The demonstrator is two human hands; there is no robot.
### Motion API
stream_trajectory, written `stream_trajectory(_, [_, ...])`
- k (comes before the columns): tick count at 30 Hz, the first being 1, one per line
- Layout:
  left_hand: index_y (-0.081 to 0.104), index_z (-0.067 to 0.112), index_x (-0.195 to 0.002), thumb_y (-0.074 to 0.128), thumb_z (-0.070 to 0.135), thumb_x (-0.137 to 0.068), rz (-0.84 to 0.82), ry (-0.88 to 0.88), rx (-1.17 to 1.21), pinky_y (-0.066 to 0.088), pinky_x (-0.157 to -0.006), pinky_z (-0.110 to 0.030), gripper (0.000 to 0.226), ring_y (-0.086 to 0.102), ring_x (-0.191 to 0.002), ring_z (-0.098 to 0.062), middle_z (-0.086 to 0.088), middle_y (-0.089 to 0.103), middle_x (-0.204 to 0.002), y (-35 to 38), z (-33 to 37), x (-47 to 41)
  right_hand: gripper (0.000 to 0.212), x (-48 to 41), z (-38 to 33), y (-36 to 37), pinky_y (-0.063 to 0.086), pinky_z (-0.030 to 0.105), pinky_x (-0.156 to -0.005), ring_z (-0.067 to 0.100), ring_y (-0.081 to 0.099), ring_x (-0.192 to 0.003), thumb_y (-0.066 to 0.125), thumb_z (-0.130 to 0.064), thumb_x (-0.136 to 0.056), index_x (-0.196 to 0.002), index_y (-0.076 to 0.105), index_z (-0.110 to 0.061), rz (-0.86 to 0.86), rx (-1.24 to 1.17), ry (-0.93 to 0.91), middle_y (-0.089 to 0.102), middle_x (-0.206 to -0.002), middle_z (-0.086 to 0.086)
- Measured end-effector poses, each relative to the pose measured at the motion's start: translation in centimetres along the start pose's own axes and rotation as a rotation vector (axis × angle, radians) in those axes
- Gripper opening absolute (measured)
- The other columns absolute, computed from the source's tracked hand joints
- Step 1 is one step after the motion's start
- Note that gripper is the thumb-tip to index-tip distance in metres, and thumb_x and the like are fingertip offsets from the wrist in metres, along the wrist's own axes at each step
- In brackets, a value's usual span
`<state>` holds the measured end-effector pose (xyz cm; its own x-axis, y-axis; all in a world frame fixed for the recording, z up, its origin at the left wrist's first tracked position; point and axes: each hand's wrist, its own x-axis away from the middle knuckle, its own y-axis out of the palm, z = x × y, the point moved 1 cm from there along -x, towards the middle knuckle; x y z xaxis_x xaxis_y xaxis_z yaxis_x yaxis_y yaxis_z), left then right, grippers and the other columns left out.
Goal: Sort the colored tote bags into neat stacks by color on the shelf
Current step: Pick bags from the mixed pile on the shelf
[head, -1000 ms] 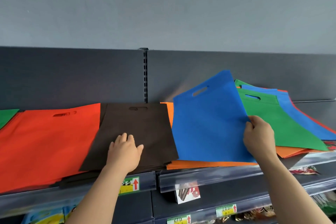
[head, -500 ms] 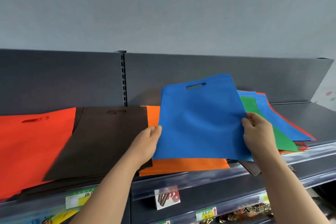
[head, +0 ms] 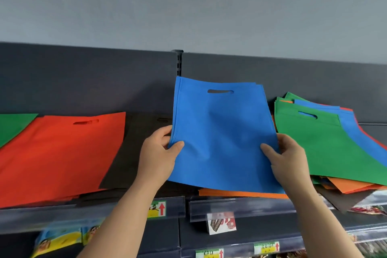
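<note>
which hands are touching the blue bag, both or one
Touching, both: the head view shows the left hand pinching the blue bag at its left edge and the right hand pinching its right edge.

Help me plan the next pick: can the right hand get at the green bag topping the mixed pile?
Probably, but not freely. The green bag lies uncovered just beside the right hand, with nothing between them; that hand grips the blue bag, so it must let go first.

Plain blue bag (head: 222, 132) — beside red (head: 58, 153), brown (head: 125, 153), green (head: 326, 148) (orange (head: 240, 192) beneath) bags.
</note>
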<state>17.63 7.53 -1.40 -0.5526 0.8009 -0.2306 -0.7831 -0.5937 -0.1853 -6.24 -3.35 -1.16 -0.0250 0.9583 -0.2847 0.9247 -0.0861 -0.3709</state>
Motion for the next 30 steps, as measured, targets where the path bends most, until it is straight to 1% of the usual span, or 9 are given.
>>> stream_trajectory(3, [0.058,0.027,-0.119,0.059,0.010,-0.091,0.059,0.007,-0.025,0.055,-0.067,-0.023,0.032,0.068,-0.084,-0.001,0.015,0.070,-0.097,-4.2,-1.1,-0.2,0.018,1.7,-1.9,3.4,0.044,0.022,-0.058,0.006,0.060,-0.079,0.058,-0.012,-0.090,-0.106,0.060,-0.021,-0.036,0.048,-0.020,0.064,-0.095,-0.006])
stream_trajectory(8, [0.057,0.033,-0.115,0.056,0.011,-0.092,0.116,0.026,-0.111,0.056,-0.078,-0.033,0.032,0.065,-0.090,-0.003,0.017,0.068,-0.100,-12.7,-3.0,-0.5,0.027,5.5,-6.2,10.3,0.042,0.024,-0.059,0.010,0.058,-0.081,0.051,-0.005,-0.088,-0.108,0.060,-0.022,-0.102,0.092,-0.060,0.064,-0.095,-0.004])
stream_trajectory(11, [0.058,0.032,-0.117,0.056,0.011,-0.091,0.152,0.024,-0.141,0.056,-0.081,-0.038,0.033,0.065,-0.094,-0.006,0.016,0.067,-0.104,-18.4,-4.2,-0.5,0.032,8.0,-8.6,14.8,0.042,0.018,-0.060,0.007,0.058,-0.084,0.050,-0.003,-0.089,-0.113,0.060,-0.021,-0.127,0.066,-0.070,0.064,-0.098,-0.006])
stream_trajectory(14, [0.054,0.037,-0.110,0.055,0.011,-0.092,0.180,0.034,-0.178,0.055,-0.078,-0.030,0.032,0.064,-0.092,-0.002,0.021,0.064,-0.099,-23.6,-5.4,0.0,0.034,10.3,-10.6,19.2,0.042,0.016,-0.063,0.006,0.058,-0.087,0.053,-0.005,-0.089,-0.120,0.059,-0.019,-0.133,0.048,-0.082,0.063,-0.098,-0.011])
stream_trajectory(17, [0.054,0.031,-0.121,0.054,0.013,-0.094,0.205,0.017,-0.227,0.053,-0.073,-0.024,0.033,0.062,-0.092,-0.001,0.024,0.061,-0.099,-28.0,-6.3,0.3,0.032,12.4,-12.3,22.9,0.039,0.012,-0.060,-0.005,0.055,-0.083,0.054,-0.007,-0.090,-0.119,0.058,-0.021,-0.148,0.042,-0.082,0.060,-0.092,-0.018])
stream_trajectory(23, [0.051,0.022,-0.129,0.050,0.017,-0.096,0.280,-0.007,-0.376,0.042,-0.054,-0.011,0.033,0.062,-0.086,-0.007,0.008,0.063,-0.110,-34.4,-7.5,0.4,0.033,14.6,-15.6,28.6,0.042,0.015,-0.062,-0.002,0.056,-0.087,0.054,-0.010,-0.091,-0.121,0.056,-0.022,-0.210,0.031,-0.121,0.062,-0.098,-0.016])
stream_trajectory(25, [0.051,0.021,-0.130,0.050,0.018,-0.096,0.310,-0.022,-0.414,0.048,-0.061,-0.017,0.034,0.062,-0.089,-0.011,0.006,0.063,-0.112,-36.0,-8.0,0.3,0.034,14.9,-16.7,30.4,0.043,0.016,-0.063,-0.001,0.057,-0.085,0.054,-0.011,-0.091,-0.123,0.055,-0.022,-0.236,0.045,-0.150,0.062,-0.099,-0.014])
stream_trajectory(28, [0.048,0.020,-0.132,0.050,0.020,-0.096,0.359,-0.046,-0.467,0.055,-0.079,-0.036,0.037,0.060,-0.098,-0.018,0.005,0.061,-0.116,-38.4,-8.6,0.3,0.037,15.3,-18.3,32.9,0.045,0.024,-0.074,0.010,0.057,-0.091,0.055,-0.011,-0.091,-0.127,0.054,-0.019,-0.271,0.073,-0.211,0.062,-0.103,-0.008])
stream_trajectory(30, [0.049,0.021,-0.131,0.050,0.020,-0.096,0.388,-0.043,-0.492,0.053,-0.081,-0.038,0.036,0.059,-0.099,-0.016,0.007,0.060,-0.114,-40.0,-9.2,0.4,0.039,15.7,-19.1,34.7,0.047,0.029,-0.080,0.015,0.057,-0.098,0.056,-0.011,-0.091,-0.128,0.053,-0.018,-0.289,0.082,-0.244,0.063,-0.109,-0.003])
